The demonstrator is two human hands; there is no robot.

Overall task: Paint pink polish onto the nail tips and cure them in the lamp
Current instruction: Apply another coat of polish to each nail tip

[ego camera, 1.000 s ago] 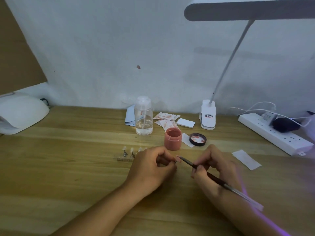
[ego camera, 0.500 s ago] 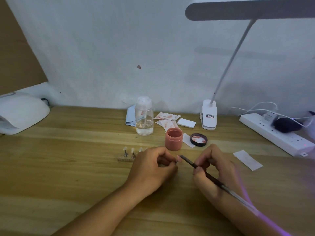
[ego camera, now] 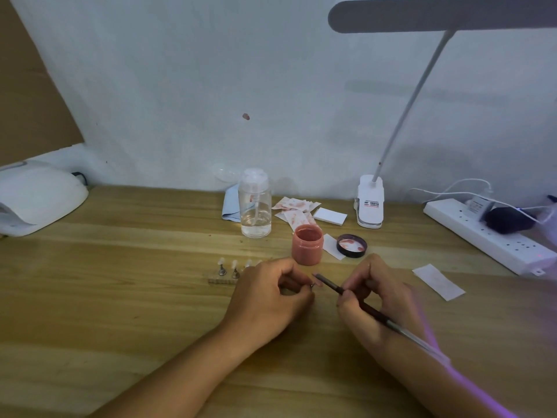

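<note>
We see the left hand (ego camera: 266,292) pinching a small nail tip (ego camera: 317,280) on its stand, just in front of the open pink polish jar (ego camera: 307,244); the right hand (ego camera: 373,292) grips a brush (ego camera: 355,298), its bristles at the tip; more nail tips (ego camera: 228,268) stand left of the jar; the curing lamp (ego camera: 39,197) sits far left of the jar on the tabletop (ego camera: 120,297).

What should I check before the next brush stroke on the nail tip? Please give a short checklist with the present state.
1. Left hand holds the nail tip by its stand: ok.
2. Right hand grips the brush: ok.
3. Brush end sits at the tip: ok.
4. Enough polish on the bristles: cannot tell.
5. Pink polish jar open, lid beside it: ok.
6. Curing lamp on: cannot tell.
</note>
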